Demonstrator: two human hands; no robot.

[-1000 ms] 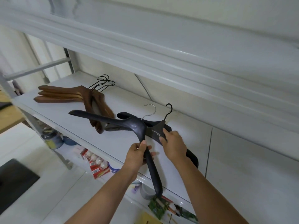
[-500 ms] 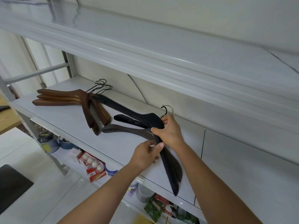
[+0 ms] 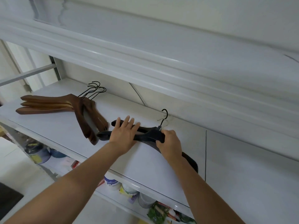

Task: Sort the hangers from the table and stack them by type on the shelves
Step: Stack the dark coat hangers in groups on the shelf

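A stack of black hangers lies flat on the white shelf, hooks toward the back wall. My left hand rests flat on the stack's left arms with fingers spread. My right hand curls around the stack's centre near the necks, and its wrist hides part of the right arms. To the left lies a stack of brown wooden hangers with black hooks, its lower ends close to the black stack's left tips.
An upper shelf overhangs close above. Below the white shelf sit paint tubs, a tin and packets. A grey rail runs at the far left.
The black hanger I held tilted above the shelf now lies flat on the other black ones. My left hand has let go and spread over the stack's left arms.
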